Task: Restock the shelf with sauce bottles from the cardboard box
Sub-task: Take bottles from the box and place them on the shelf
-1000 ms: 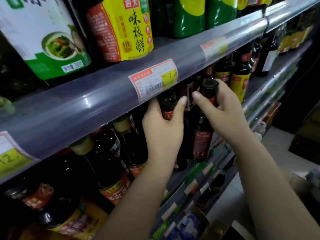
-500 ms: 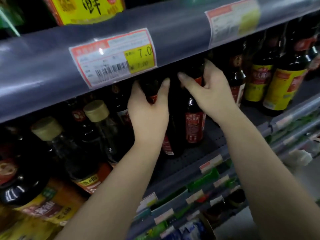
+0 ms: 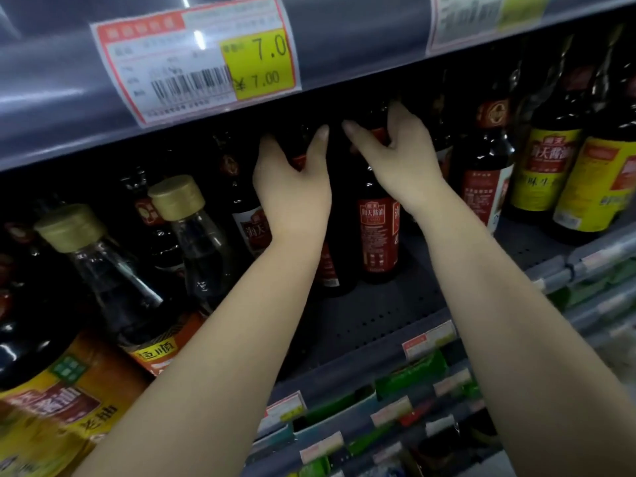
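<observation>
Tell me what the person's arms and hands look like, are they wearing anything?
Both arms are bare right up to the bottom of the picture: no sleeves show. The left hand and right hand wear no gloves, and no rings, watch or bracelet can be seen. The fingernails look short and unpainted.

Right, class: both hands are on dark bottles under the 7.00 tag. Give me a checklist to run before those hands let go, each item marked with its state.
1. Left hand grip round its bottle's neck: ok.
2. Right hand grip on the red-labelled bottle: ok.
3. Red-labelled bottle upright on the shelf deck: ok.
4. Left bottle's base seated: cannot tell, forearm hides it.
5. Label facing front: ok.
6. Room behind: cannot tell, too dark.
</observation>
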Demonstrator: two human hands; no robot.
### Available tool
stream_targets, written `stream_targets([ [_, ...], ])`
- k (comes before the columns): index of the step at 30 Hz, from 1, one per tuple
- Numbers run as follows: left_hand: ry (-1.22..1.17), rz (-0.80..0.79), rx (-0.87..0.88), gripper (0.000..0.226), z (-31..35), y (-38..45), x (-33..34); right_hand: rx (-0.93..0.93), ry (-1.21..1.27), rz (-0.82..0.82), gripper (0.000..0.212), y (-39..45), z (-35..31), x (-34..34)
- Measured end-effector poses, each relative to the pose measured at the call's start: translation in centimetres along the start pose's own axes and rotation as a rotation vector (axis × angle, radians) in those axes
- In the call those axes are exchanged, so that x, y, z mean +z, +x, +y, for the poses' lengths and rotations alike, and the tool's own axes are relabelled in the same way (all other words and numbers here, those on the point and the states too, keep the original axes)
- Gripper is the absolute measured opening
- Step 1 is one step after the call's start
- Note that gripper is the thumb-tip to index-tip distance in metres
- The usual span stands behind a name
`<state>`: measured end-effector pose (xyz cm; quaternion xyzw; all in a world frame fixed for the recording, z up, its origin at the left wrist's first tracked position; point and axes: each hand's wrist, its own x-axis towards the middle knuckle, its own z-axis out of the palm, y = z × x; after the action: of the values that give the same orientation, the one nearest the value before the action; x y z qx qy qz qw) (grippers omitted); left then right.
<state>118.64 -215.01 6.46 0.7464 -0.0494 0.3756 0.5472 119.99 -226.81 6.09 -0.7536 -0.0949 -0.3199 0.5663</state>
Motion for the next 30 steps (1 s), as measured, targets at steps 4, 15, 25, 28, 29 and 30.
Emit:
stream_targets([
  [4,0.028,-0.004,-0.058,0.043,-0.2,1.1,1.0,0.023,-0.038,0.003,0.035,1.5,0.6,0.7],
  [15,0.025,-0.01,-0.074,0.054,0.0,0.8,1.5,0.029,-0.112,-0.029,0.033,1.7,0.7,0.4],
  [25,0.029,-0.093,0.042,0.058,-1.3,-1.2,1.5,-0.01,-0.12,-0.082,0.044,0.0,1.4,-0.5],
  [28,0.047,-0.122,0.105,0.069,-2.5,-2.3,1.3,-0.018,-0.056,-0.069,0.051,-1.7,2.5,-0.5],
  [29,0.052,-0.121,0.116,0.071,-2.6,-2.6,1.3,-0.024,-0.039,-0.068,0.053,-2.3,2.9,-0.5],
  [30,0.052,-0.116,0.124,0.072,-2.7,-2.7,1.2,-0.04,-0.039,-0.069,0.055,-2.7,3.1,-0.5],
])
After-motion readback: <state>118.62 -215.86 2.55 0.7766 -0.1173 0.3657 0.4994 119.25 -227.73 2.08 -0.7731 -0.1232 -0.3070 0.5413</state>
